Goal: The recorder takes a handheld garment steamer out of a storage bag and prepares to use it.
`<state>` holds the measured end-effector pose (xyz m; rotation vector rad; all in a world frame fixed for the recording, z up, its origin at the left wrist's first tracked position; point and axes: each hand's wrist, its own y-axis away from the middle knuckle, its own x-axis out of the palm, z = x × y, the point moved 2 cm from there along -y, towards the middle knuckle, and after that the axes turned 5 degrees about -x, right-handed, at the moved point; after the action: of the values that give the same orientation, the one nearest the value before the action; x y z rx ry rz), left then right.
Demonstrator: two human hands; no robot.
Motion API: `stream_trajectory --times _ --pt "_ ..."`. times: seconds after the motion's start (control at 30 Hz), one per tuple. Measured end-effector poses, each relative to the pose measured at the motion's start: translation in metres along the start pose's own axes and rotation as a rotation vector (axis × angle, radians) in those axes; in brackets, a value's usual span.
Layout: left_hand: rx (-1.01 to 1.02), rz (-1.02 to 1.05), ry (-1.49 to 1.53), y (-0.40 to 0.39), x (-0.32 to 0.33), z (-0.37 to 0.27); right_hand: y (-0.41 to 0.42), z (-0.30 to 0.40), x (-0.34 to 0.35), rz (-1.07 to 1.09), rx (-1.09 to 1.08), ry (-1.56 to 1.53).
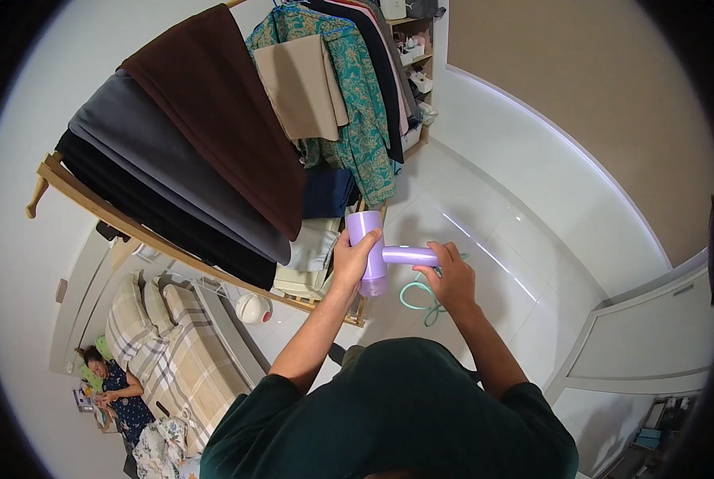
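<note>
A lilac handheld appliance shaped like a hair dryer [366, 224] is held in front of my body. My left hand [352, 260] wraps around its barrel, the thumb lying along the top. Below that hand shows the barrel's translucent purple end [373, 286]. The handle [407, 255] points right, and my right hand [454, 272] grips its outer end between thumb and fingers. A mint-green cord [415, 304] loops below and behind my right hand. Just beyond my left hand, folded dark blue cloth [327, 191] and white cloth [309, 246] rest on the rack.
A wooden clothes rack [93, 200] bears brown [213, 114], grey and black cloths. Beside them hang a green patterned shirt [363, 120] and a beige cloth [300, 90]. A person [123, 389] lies on a bed [195, 359] at lower left. A white round object [252, 308] stands near the rack.
</note>
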<state>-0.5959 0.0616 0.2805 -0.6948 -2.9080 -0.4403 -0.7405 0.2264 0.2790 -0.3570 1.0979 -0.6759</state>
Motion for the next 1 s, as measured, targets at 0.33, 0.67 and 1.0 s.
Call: stream_trajectory --times 0.33,0.67,1.0 --pt "0.097 -0.043 -0.050 0.002 -0.010 -0.001 0.001 -0.015 -0.010 0.092 0.161 -0.225" --pt "0.235 -0.221 0.030 -0.006 -0.048 -0.052 0.068 -0.126 0.000 0.045 0.522 -0.239" --pt "0.300 -0.178 0.259 0.015 -0.058 -0.121 0.177 -0.194 0.049 0.029 1.185 -0.824"
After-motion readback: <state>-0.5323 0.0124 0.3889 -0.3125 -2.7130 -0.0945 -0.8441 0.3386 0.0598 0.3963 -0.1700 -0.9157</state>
